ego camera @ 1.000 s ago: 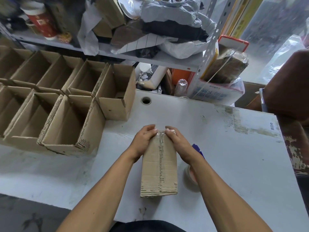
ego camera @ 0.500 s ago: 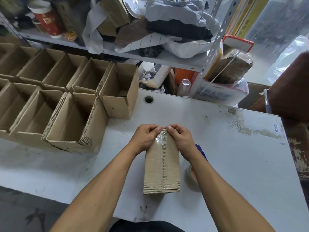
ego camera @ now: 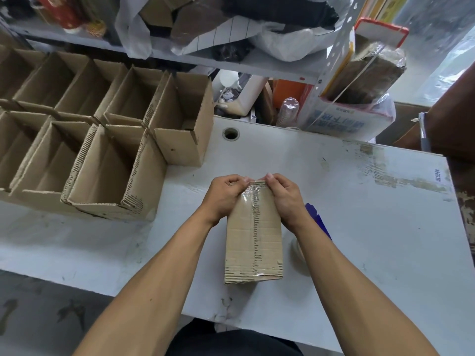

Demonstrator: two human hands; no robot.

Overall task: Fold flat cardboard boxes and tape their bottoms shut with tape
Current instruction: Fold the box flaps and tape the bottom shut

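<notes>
1. A folded cardboard box (ego camera: pixel 253 235) stands bottom-up on the white table (ego camera: pixel 359 227), just below the centre of the view, its long axis running from 12 to 6 o'clock.
2. A strip of clear tape (ego camera: pixel 254 201) runs along the centre seam of the upturned bottom and wrinkles over the box's 12 o'clock edge.
3. The left hand (ego camera: pixel 223 196) sits at the box's 11 o'clock corner, its fingers (ego camera: pixel 237 181) curled and pinching the tape end against the far edge of the box.
4. The right hand (ego camera: pixel 284 195) mirrors it at the 1 o'clock corner, fingers curled tight and pinching the same taped edge (the two thumbs nearly meet over the seam).
5. A blue-handled tool (ego camera: pixel 317 220) lies on the table at 3 o'clock of the box, mostly hidden behind the right forearm; a pale round object (ego camera: pixel 298 250) beside it is too covered to identify.
6. At 9 to 11 o'clock, two rows of assembled open boxes (ego camera: pixel 108 160) stand packed together, openings up.
7. A round cable hole (ego camera: pixel 230 134) is in the table at 12 o'clock.
8. Beyond the table, a metal shelf (ego camera: pixel 270 65) carries plastic bags and cardboard scraps.
</notes>
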